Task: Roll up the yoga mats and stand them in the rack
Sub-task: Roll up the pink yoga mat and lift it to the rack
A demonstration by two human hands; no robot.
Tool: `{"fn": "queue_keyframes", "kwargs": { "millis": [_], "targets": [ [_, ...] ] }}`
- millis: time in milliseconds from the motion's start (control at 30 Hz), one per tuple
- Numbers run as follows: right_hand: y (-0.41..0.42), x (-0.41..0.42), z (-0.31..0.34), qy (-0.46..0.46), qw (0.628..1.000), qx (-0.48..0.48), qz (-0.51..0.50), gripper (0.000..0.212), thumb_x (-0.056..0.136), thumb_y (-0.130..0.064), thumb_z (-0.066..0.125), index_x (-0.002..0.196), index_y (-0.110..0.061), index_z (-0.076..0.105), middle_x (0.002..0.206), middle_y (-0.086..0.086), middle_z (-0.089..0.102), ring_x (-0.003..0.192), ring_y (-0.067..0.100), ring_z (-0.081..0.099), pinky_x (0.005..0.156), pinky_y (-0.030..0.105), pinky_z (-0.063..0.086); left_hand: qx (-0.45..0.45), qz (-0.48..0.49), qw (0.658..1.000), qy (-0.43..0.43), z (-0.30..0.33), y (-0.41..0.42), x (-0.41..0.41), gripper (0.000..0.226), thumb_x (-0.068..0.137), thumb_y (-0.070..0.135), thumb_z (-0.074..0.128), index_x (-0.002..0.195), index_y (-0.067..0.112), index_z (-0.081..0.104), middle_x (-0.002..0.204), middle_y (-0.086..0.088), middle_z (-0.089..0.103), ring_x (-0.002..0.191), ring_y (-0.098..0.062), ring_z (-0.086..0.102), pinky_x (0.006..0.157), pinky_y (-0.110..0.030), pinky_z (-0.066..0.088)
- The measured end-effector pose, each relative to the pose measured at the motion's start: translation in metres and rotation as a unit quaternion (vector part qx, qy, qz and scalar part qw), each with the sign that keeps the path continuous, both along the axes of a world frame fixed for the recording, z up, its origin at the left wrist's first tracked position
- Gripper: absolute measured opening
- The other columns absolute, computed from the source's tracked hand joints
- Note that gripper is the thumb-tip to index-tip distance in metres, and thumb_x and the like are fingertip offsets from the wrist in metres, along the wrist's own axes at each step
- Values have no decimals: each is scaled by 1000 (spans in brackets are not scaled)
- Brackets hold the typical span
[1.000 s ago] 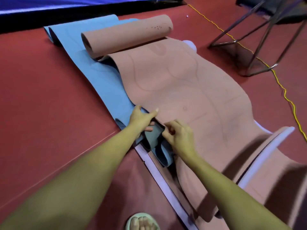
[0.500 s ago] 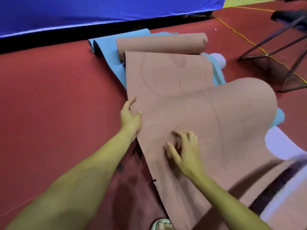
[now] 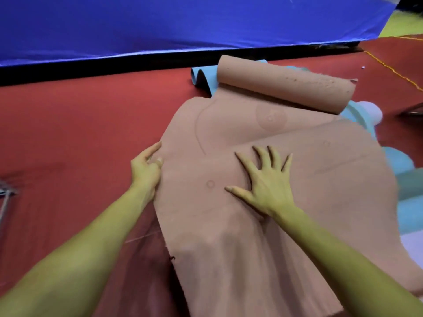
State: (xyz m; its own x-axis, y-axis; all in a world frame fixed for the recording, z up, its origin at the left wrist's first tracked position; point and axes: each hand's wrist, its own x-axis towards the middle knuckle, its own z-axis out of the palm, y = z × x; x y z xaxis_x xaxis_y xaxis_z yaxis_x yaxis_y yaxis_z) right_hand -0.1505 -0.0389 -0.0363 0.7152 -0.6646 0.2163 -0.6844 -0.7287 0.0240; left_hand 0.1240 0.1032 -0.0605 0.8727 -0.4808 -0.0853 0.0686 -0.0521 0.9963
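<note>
Right hand (image 3: 266, 184) flat on pink mat (image 3: 219, 225); markings seem wordless.

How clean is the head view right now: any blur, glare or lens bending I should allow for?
Head view: soft overall, with motion smear at the right edge over the blue mat; wide-angle bending curves the brown mat and the blue wall padding; a pale sheen runs along the padding's lower edge; both hands, the left hand and the right hand, stay readable.
</note>
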Motion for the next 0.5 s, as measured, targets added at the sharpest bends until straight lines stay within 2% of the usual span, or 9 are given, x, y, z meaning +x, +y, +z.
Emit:
{"fn": "queue_keyframes", "kwargs": {
  "millis": [67, 167, 233, 267, 367, 400, 433, 500],
  "targets": [
    [22, 43, -3, -4, 999, 25, 32, 95, 79, -98, 36, 160, -49, 26, 164, 12, 27, 153, 47, 19, 115, 81, 11, 11, 31, 999, -14, 12, 41, 39, 49, 98, -10, 58, 135, 20, 70, 121, 3, 73, 93, -3, 70, 83, -15, 58],
    [63, 103, -9, 8, 995, 35, 97, 95, 80, -95, 37, 161, -50, 20, 168, 12, 23, 155, 46, 16, 115, 81, 12, 41, 83, 995, -31, 19, 117, 88, 49, 97, -9, 60, 131, 25, 73, 122, 3, 75, 102, -11, 72, 96, -30, 60],
    [92, 134, -14, 20, 989, 29, 143, 95, 80, -95, 34, 162, -47, 22, 168, 8, 27, 154, 46, 19, 115, 80, 10, 62, 131, 989, -32, 13, 173, 105, 50, 96, -9, 61, 132, 24, 73, 124, 4, 75, 106, -11, 71, 102, -34, 57],
    [106, 147, -17, 27, 986, 29, 159, 96, 81, -96, 33, 162, -45, 23, 166, 7, 31, 153, 46, 22, 116, 80, 10, 71, 159, 984, -26, 7, 201, 108, 51, 96, -10, 60, 133, 23, 72, 125, 1, 74, 102, -9, 70, 101, -32, 57],
    [139, 172, -30, 53, 979, 44, 192, 100, 80, -97, 28, 161, -38, 28, 158, 6, 41, 150, 41, 32, 114, 80, 11, 98, 242, 965, -6, -17, 274, 110, 52, 96, -15, 56, 138, 12, 67, 127, -4, 69, 76, 7, 65, 82, -12, 56],
    [146, 176, -36, 67, 974, 46, 210, 101, 80, -97, 28, 160, -36, 30, 156, 5, 42, 147, 38, 35, 113, 81, 13, 113, 259, 959, -5, -28, 292, 109, 51, 96, -16, 55, 138, 10, 66, 126, -5, 68, 73, 8, 64, 79, -10, 54],
    [152, 178, -41, 82, 969, 47, 228, 102, 79, -97, 28, 159, -34, 32, 155, 3, 41, 145, 35, 37, 112, 81, 15, 137, 267, 954, 0, -39, 307, 110, 50, 96, -16, 56, 138, 9, 67, 125, -7, 68, 78, 4, 65, 82, -13, 54],
    [158, 177, -50, 111, 961, 59, 246, 105, 78, -97, 26, 159, -31, 30, 159, 2, 36, 147, 33, 34, 112, 81, 15, 189, 255, 948, -1, -61, 328, 110, 45, 96, -13, 58, 135, 7, 68, 126, -11, 69, 98, -15, 67, 98, -27, 52]
  ]
}}
